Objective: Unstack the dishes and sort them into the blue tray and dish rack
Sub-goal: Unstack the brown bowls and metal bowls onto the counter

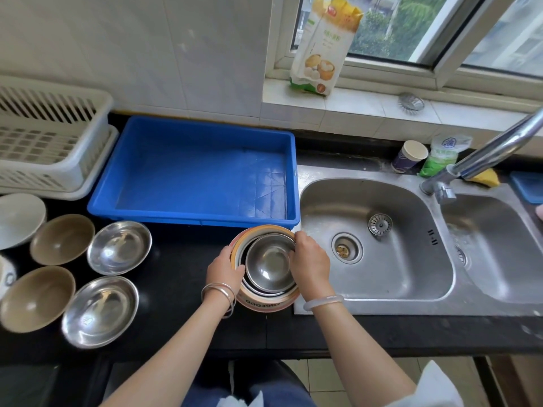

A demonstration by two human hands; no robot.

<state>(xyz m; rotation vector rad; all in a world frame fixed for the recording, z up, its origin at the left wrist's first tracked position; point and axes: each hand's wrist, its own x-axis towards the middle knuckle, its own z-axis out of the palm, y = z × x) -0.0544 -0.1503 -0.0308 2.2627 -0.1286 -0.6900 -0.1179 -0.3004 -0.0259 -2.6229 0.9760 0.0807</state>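
A stack of nested dishes point(266, 267) stands on the black counter just in front of the blue tray point(194, 168): steel bowls inside a larger orange-rimmed bowl. My left hand point(224, 270) grips the stack's left rim. My right hand point(310, 264) holds the right edge, fingers on the top steel bowl's rim. The blue tray has nothing in it. The white dish rack point(44, 142) sits at the far left, with no dishes visible inside.
On the counter at left lie two steel bowls point(119, 248) point(100, 311), two brown bowls point(62, 239) point(36, 298) and a white bowl point(17, 220). A double steel sink point(376, 239) with a tap point(482, 160) lies to the right.
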